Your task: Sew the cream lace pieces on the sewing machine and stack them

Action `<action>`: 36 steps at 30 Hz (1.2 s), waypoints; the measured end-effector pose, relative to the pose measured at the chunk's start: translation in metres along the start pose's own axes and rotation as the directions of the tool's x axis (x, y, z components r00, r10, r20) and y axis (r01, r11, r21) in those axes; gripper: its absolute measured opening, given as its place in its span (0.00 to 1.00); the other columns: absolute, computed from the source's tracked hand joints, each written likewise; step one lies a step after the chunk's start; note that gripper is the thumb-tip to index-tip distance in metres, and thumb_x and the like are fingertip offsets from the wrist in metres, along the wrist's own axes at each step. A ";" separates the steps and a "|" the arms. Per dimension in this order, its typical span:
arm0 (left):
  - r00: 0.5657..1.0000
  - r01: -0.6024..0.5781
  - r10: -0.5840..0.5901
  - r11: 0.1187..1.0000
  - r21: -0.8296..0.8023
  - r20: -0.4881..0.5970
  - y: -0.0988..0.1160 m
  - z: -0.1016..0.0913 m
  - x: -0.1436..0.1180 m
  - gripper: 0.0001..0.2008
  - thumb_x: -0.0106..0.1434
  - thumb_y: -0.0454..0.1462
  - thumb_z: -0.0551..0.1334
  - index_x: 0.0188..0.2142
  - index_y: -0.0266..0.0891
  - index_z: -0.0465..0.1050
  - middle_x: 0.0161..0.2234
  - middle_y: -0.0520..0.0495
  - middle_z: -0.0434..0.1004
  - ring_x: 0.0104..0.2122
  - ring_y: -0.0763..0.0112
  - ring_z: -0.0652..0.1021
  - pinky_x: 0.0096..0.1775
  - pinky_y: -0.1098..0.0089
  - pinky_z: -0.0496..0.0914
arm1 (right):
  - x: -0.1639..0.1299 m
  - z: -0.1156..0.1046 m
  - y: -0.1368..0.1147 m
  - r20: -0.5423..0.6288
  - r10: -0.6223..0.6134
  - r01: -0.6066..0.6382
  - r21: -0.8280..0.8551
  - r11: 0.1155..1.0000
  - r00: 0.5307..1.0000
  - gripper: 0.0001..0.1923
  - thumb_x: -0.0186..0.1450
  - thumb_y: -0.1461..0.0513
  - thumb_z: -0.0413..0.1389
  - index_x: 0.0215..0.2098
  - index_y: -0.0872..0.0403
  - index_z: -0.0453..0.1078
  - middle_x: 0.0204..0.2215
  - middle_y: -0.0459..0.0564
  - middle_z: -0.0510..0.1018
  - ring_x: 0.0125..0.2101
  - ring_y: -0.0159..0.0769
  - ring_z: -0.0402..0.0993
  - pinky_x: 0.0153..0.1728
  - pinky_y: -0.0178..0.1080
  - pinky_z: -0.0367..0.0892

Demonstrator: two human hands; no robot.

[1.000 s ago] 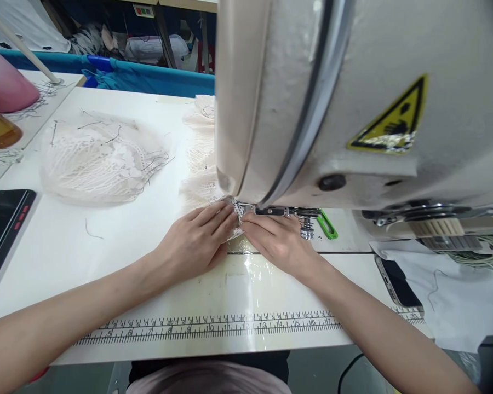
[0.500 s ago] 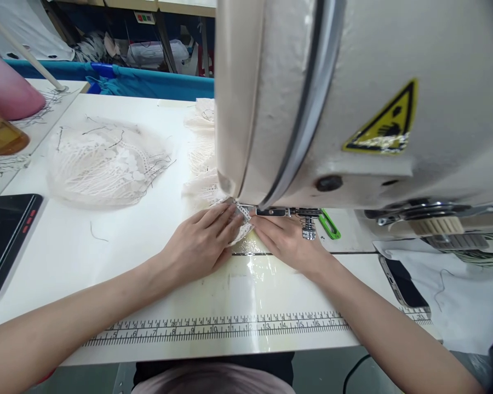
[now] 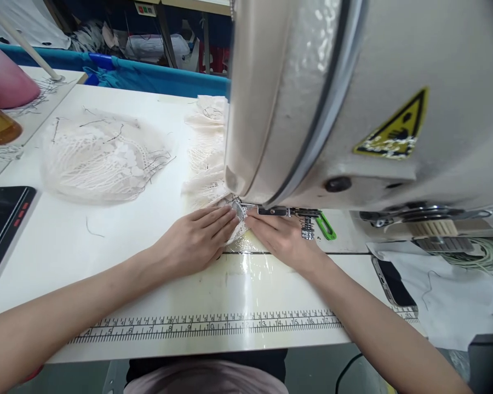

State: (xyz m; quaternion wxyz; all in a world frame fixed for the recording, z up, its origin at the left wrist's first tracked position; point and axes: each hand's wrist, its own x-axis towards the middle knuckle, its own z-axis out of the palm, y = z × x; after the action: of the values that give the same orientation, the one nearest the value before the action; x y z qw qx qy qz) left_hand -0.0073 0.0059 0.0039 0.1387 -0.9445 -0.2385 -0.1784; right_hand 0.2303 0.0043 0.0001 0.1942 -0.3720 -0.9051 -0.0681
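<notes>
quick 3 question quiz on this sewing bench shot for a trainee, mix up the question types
1. True or false: both hands lie flat on the lace piece at the foot of the sewing machine.
2. Multiple choice: the green-handled tool lies A) left of the left hand, B) right of the right hand, C) on the lace pile.
3. Fill in: the printed ruler strip runs along the table's ____ edge.

Key
1. True: fingers of both hands press the lace, none curled round it.
2. B
3. Near, the edge closest to the person.
</notes>
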 end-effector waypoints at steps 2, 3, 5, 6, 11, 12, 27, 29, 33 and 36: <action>1.000 -0.004 0.004 1.000 -0.019 -0.002 -0.003 -0.001 0.000 0.19 0.69 0.33 0.49 0.53 0.27 0.72 0.53 0.38 0.75 0.53 0.59 0.76 0.54 0.62 0.73 | -0.001 0.003 -0.001 0.005 0.002 -0.002 -0.014 1.000 1.000 0.14 0.67 0.67 0.54 0.48 0.48 0.73 0.41 0.45 0.80 0.39 0.31 0.75 0.38 0.35 0.69; 1.000 -0.002 0.002 1.000 -0.028 0.001 -0.004 -0.002 0.000 0.19 0.69 0.32 0.49 0.53 0.26 0.72 0.53 0.38 0.74 0.53 0.59 0.76 0.54 0.61 0.72 | -0.001 0.004 -0.002 0.000 -0.006 0.006 -0.024 1.000 1.000 0.14 0.66 0.68 0.55 0.48 0.48 0.73 0.41 0.45 0.80 0.39 0.31 0.75 0.38 0.35 0.69; 1.000 -0.001 0.002 0.999 -0.036 0.008 -0.006 -0.003 0.001 0.19 0.69 0.31 0.49 0.53 0.26 0.72 0.53 0.37 0.75 0.53 0.58 0.76 0.55 0.61 0.72 | 0.000 0.005 -0.005 -0.028 -0.044 0.042 -0.060 0.997 0.999 0.14 0.66 0.69 0.55 0.48 0.49 0.72 0.42 0.45 0.80 0.40 0.30 0.74 0.38 0.35 0.68; 1.000 -0.002 0.003 0.999 -0.036 0.011 -0.007 -0.004 0.001 0.19 0.68 0.31 0.49 0.52 0.25 0.72 0.52 0.36 0.75 0.52 0.58 0.76 0.54 0.61 0.73 | 0.000 0.005 -0.006 -0.048 -0.063 0.059 -0.086 0.995 0.997 0.14 0.66 0.69 0.54 0.47 0.51 0.72 0.42 0.44 0.80 0.40 0.29 0.74 0.38 0.34 0.67; 1.000 0.012 -0.011 1.000 -0.027 0.025 -0.010 -0.003 0.000 0.19 0.68 0.31 0.49 0.52 0.28 0.73 0.52 0.37 0.75 0.54 0.58 0.75 0.55 0.61 0.72 | 0.005 0.001 -0.014 -0.074 -0.096 0.084 -0.146 0.986 0.993 0.13 0.66 0.71 0.52 0.45 0.53 0.71 0.41 0.42 0.81 0.40 0.27 0.74 0.35 0.35 0.64; 0.999 0.019 -0.018 1.000 -0.024 0.027 -0.010 -0.002 0.000 0.19 0.68 0.31 0.50 0.53 0.29 0.73 0.52 0.38 0.75 0.54 0.59 0.75 0.55 0.62 0.72 | 0.006 0.001 -0.015 -0.063 -0.096 0.086 -0.143 0.986 0.993 0.13 0.66 0.72 0.52 0.44 0.52 0.71 0.41 0.41 0.81 0.40 0.27 0.74 0.33 0.34 0.63; 0.999 0.043 -0.044 0.999 0.015 0.026 -0.007 0.000 -0.001 0.17 0.69 0.32 0.51 0.53 0.32 0.72 0.53 0.36 0.75 0.54 0.56 0.75 0.56 0.57 0.71 | 0.007 0.000 -0.019 -0.082 -0.079 0.068 -0.128 0.989 0.994 0.12 0.65 0.72 0.52 0.42 0.53 0.72 0.40 0.38 0.81 0.39 0.26 0.75 0.33 0.34 0.64; 0.999 0.048 -0.048 0.999 0.011 0.021 -0.008 0.000 -0.001 0.17 0.70 0.32 0.51 0.53 0.32 0.73 0.52 0.36 0.76 0.54 0.57 0.75 0.56 0.57 0.71 | 0.007 0.001 -0.020 -0.084 -0.052 0.041 -0.121 0.992 0.995 0.13 0.65 0.72 0.52 0.41 0.51 0.72 0.39 0.39 0.82 0.40 0.26 0.75 0.32 0.34 0.63; 0.998 0.066 -0.066 0.998 0.010 0.023 -0.006 0.000 0.000 0.18 0.70 0.33 0.50 0.53 0.32 0.73 0.51 0.36 0.76 0.54 0.57 0.75 0.55 0.58 0.72 | 0.006 0.002 -0.021 -0.120 -0.040 0.028 -0.106 0.994 0.992 0.13 0.64 0.73 0.53 0.41 0.51 0.73 0.40 0.39 0.82 0.39 0.26 0.76 0.31 0.35 0.62; 0.993 0.112 -0.111 0.993 -0.021 0.036 -0.005 0.000 0.000 0.17 0.70 0.34 0.51 0.53 0.34 0.73 0.51 0.38 0.77 0.54 0.57 0.75 0.55 0.57 0.72 | 0.005 0.003 -0.021 -0.131 -0.036 0.022 -0.109 0.994 0.991 0.12 0.65 0.72 0.53 0.41 0.52 0.73 0.40 0.39 0.82 0.40 0.27 0.76 0.32 0.35 0.62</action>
State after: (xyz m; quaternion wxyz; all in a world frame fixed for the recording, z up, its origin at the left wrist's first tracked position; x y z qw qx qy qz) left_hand -0.0096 0.0098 0.0043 0.1136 -0.9342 -0.2913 -0.1719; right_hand 0.2113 -0.0062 0.0000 0.2328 -0.3633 -0.8905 -0.1438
